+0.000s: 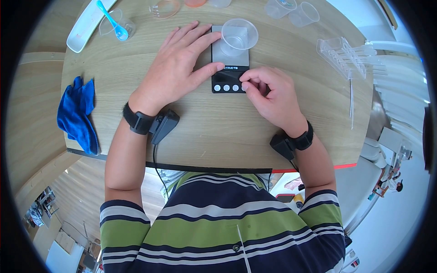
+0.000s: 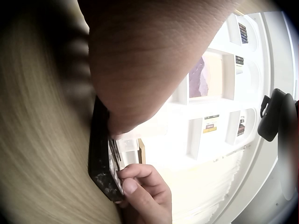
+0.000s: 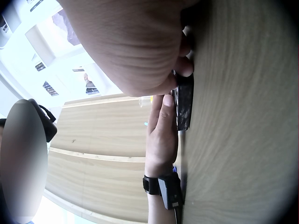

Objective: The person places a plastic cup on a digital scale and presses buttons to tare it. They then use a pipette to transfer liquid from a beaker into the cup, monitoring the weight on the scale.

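A small digital scale (image 1: 231,78) with a grey weighing plate and several round white buttons lies on the table. Upon its plate stands a clear plastic cup (image 1: 238,36). My left hand (image 1: 175,63) spreads along the scale's left side, its index fingertip beside the cup and its thumb at the dark display. With curled fingers, my right hand (image 1: 273,93) pinches the scale's front right edge between thumb and index finger, close to the buttons. In the left wrist view the scale's black side (image 2: 100,154) shows, with the right fingertips at its corner.
A blue cloth (image 1: 78,116) lies at the left edge. Behind it are a white tray (image 1: 88,27) and a beaker (image 1: 129,28) with a blue spoon (image 1: 113,22). Clear cups (image 1: 304,15) stand at the back. A clear rack (image 1: 348,57) with plastic droppers is on the right.
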### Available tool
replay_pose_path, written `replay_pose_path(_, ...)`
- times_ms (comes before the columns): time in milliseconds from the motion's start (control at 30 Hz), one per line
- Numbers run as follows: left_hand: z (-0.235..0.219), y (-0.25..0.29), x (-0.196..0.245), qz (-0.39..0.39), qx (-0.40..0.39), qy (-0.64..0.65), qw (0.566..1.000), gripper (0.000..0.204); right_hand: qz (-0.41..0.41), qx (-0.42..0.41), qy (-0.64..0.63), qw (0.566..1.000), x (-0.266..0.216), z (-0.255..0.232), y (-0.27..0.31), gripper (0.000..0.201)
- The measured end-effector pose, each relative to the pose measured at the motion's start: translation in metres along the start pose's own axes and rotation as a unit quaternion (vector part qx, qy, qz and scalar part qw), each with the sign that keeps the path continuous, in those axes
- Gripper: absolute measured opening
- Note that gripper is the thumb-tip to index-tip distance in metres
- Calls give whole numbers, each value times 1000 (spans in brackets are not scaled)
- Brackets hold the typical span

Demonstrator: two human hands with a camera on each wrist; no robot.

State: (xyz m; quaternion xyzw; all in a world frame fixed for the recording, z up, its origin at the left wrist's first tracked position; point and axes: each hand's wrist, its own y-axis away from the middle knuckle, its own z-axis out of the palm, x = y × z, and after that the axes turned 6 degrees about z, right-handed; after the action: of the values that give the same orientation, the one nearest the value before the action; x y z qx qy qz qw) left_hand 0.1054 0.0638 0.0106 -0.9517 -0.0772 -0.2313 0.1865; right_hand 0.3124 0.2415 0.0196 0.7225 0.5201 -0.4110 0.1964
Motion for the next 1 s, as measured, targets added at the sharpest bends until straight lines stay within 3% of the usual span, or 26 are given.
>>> replay_pose_path(1000,0,0,0,3,3,-1,1000,63,-1,-4,-2,1000,0,0,0,15)
